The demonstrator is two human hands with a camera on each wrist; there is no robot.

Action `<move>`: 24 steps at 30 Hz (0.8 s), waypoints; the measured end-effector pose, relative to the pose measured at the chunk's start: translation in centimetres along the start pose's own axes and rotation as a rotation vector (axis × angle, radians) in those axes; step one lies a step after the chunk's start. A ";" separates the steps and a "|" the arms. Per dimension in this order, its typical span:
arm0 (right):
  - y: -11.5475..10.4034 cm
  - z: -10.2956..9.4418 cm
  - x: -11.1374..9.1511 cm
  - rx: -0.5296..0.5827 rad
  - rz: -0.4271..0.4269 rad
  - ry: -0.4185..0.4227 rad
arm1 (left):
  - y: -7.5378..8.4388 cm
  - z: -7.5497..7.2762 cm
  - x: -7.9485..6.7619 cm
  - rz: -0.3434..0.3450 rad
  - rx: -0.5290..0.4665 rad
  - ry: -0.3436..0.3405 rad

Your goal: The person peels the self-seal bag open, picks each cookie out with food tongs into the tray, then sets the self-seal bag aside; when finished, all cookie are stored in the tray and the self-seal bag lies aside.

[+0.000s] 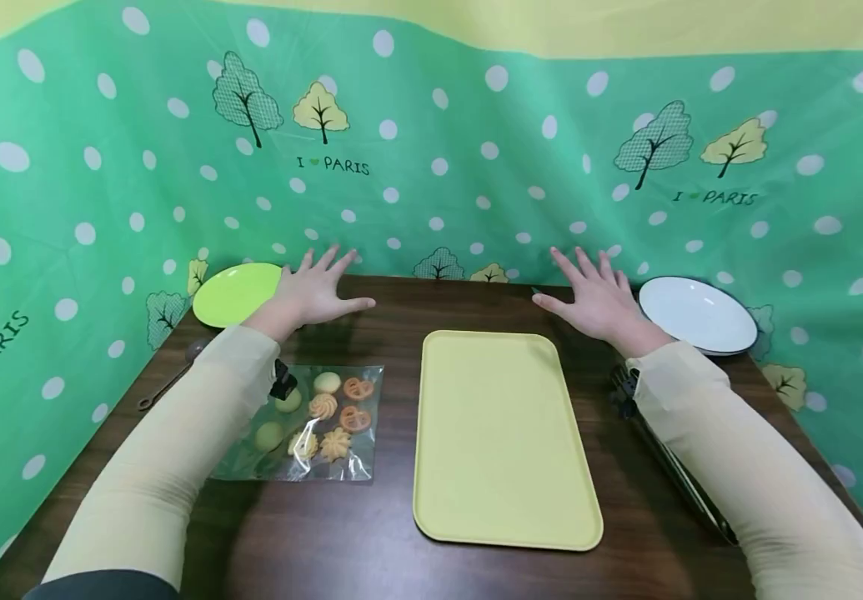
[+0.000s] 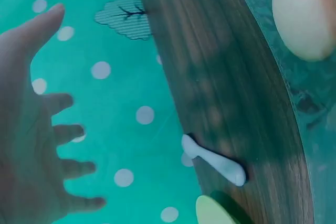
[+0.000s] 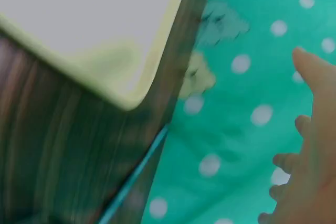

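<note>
My left hand (image 1: 314, 290) is held up with fingers spread, near the lime-green oval plate (image 1: 232, 294) at the back left. My right hand (image 1: 596, 302), fingers spread too, is just left of the white oval plate (image 1: 697, 314) with a dark rim. Neither hand holds anything. Between the forearms lies a pale yellow rectangular tray (image 1: 502, 442). Left of it is a clear bag (image 1: 367, 467) with several cookies of different shapes, partly behind my left forearm. In the left wrist view, a small pale handled thing (image 2: 218, 166) lies by the table edge; its kind is unclear.
A dark spoon-like utensil (image 1: 172, 383) lies at the left, partly covered by my sleeve. Beneath my right forearm is a long shiny dark object (image 1: 689, 483), mostly hidden. A thin blue stick-like thing (image 3: 131, 182) shows in the right wrist view. A green dotted cloth (image 1: 439, 167) hangs behind the table.
</note>
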State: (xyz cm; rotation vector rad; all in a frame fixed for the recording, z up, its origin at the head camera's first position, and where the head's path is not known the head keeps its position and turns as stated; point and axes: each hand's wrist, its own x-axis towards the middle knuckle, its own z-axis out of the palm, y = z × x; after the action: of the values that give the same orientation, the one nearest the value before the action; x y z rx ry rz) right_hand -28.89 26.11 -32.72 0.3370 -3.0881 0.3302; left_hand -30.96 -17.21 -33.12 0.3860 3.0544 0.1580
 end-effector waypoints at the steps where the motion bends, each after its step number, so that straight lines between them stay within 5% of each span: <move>1: -0.5 0.1 0.0 0.028 -0.038 0.014 | -0.2 -0.1 -0.3 0.022 -0.006 -0.011; 7: -5.6 1.4 -0.9 0.260 -0.342 0.078 | -2.5 -0.3 -4.0 0.215 -0.119 -0.087; 12: -11.6 3.5 -2.8 0.335 -0.608 0.033 | -5.8 0.5 -8.3 0.359 -0.203 -0.117; 18: -17.6 6.7 -5.2 0.302 -0.785 -0.137 | -9.3 2.9 -12.8 0.350 -0.214 -0.123; 24: -21.3 9.9 -6.4 0.168 -0.950 -0.232 | -10.4 5.7 -15.0 0.314 -0.194 -0.154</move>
State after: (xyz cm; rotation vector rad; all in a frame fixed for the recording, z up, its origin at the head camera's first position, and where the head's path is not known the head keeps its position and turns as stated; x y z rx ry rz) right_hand -17.97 5.01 -38.22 1.8266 -2.6601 0.5127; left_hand -18.56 -30.44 -39.28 0.8189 2.7759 0.4141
